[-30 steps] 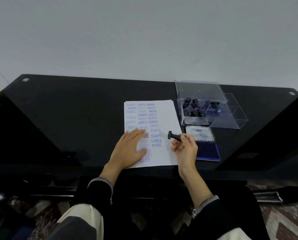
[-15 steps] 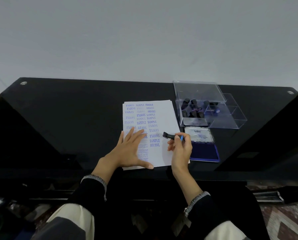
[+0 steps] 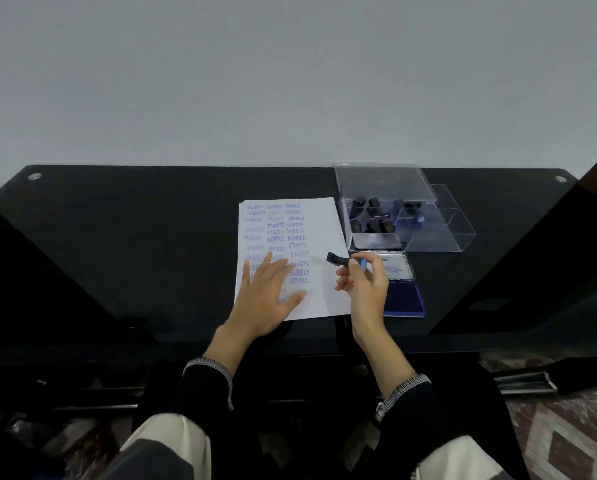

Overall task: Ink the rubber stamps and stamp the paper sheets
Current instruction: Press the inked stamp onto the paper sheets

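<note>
— Two hands are at work; which one carries the stamp?

— The right hand [image 3: 364, 289], at centre right of the frame. Its fingers pinch the rubber stamp [image 3: 338, 260] by the handle, and the stamp's long axis runs nearly level, its dark head pointing toward the left of the frame, over the right margin of the top paper sheet [image 3: 319, 233].

— And the left hand [image 3: 267, 294]?

— It lies flat, fingers spread, pressing the lower left part of the sheet, on top of the blue imprints.

— Where is the ink?

— The ink pad [image 3: 406, 297] sits open just to the right of the right hand, touching the sheet's right edge or very nearly; part of it is hidden behind the hand. The right hand is plainly the nearer one.

— Room to stamp?

— The unprinted strip runs down the right side of the sheet, directly below the stamp head. Above the pad, the clear box [image 3: 456, 233] of spare stamps stands close, so a swing toward the upper right looks cramped. The dark surface [image 3: 134, 237] on the left is open.
</note>
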### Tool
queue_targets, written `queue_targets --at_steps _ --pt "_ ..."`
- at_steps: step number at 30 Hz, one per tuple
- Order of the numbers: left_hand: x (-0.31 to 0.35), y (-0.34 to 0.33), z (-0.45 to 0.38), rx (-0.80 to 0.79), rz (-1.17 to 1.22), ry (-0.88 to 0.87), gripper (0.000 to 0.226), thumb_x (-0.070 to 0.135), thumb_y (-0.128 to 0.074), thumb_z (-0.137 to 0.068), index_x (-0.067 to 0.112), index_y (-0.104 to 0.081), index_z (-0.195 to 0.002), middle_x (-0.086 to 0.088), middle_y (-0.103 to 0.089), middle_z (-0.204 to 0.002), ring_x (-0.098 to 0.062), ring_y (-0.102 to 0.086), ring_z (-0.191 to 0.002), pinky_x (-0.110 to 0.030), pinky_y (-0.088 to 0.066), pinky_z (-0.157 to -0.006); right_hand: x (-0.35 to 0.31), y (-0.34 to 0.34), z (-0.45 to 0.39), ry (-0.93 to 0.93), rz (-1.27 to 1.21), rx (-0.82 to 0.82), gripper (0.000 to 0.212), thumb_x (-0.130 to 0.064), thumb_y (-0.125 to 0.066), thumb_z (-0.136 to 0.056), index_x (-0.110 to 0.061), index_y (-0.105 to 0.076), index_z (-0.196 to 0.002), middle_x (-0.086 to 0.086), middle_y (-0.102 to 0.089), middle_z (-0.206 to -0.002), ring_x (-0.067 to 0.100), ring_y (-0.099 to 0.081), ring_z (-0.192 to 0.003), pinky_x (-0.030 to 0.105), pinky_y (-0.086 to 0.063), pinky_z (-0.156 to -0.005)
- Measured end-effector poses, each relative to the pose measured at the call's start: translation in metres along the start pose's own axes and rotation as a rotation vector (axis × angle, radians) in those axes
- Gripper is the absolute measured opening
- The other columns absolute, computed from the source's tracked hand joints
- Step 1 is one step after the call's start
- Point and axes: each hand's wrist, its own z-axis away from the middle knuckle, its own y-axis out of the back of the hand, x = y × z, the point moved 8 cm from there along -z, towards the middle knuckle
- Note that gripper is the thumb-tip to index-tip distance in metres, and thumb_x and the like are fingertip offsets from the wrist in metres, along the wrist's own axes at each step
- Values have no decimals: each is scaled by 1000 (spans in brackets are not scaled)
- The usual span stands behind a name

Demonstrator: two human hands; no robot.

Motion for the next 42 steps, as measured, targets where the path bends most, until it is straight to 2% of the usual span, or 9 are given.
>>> queue_targets --at_steps 4,9,10,12,16,21,26,34,42 --pt "33 -7 -2 148 40 6 44 39 -42 -100 21 -46 -140 6 -38 -151 -12 -11 -148 -34 14 -118 -24 32 -4 73 90 37 13 -17 -50 -98 -18 -55 -86 8 -60 -69 11 -51 -57 23 -45 -54" --pt "62 -27 -5 172 79 -40 39 35 -45 -100 21 -51 -136 4 -41 -148 -14 -18 -146 -29 8 -118 -40 77 -10 169 405 50 13 -26 -49 -98 -19 -60 -96 5 -62 -71 7 -53 -59 18 -42 -59" --pt "66 -33 -6 158 78 -58 39 36 -46 -100 22 -51 -136 4 -41 -148 -14 -18 -146 -28 7 -118 -43 83 -10 196 485 34 14 -26 -48 -98 -19 -59 -94 5 -61 -70 8 -53 -59 15 -41 -58" --pt "68 -39 -6 124 67 -91 42 41 -43 -99 23 -50 -137 4 -41 -149 -13 -19 -145 -27 6 -119 -44 87 -10 238 616 -16 17 -26 -47 -99 -18 -55 -87 4 -56 -67 12 -50 -59 23 -38 -58" --pt "74 -47 -4 52 4 -172 65 61 -22 -90 27 -47 -139 4 -37 -151 -13 -22 -144 -27 1 -119 -45 92 -8 322 870 -117 17 -29 -41 -100 -19 -49 -91 -3 -53 -68 14 -49 -59 33 -38 -57" --pt "77 -48 -2 37 -68 -180 60 61 -19 -90 37 -42 -141 5 -35 -150 -15 -21 -143 -30 -2 -119 -49 87 -1 449 1170 -139 18 -31 -38 -100 -18 -45 -89 0 -56 -75 20 -51 -68 32 -33 -55" --pt "76 -49 -3 25 -71 -170 54 60 -20 -91 43 -43 -138 5 -34 -150 -15 -21 -143 -34 -5 -120 -44 79 0 445 1225 -156 18 -30 -37 -100 -17 -43 -90 -2 -52 -79 18 -46 -71 31 -32 -58" --pt "77 -48 -1 30 -57 -164 56 59 -20 -91 41 -46 -137 5 -35 -150 -16 -23 -142 -31 -3 -119 -38 75 5 476 1290 -123 24 -28 -32 -103 -10 -47 -108 0 -49 -84 17 -42 -72 31 -34 -58" --pt "76 -50 -2 30 -53 -168 51 57 -24 -93 41 -45 -137 5 -36 -150 -15 -23 -143 -33 -5 -119 -29 78 4 475 1246 -88 18 -24 -34 -102 -10 -46 -102 0 -46 -77 17 -44 -65 27 -33 -56"
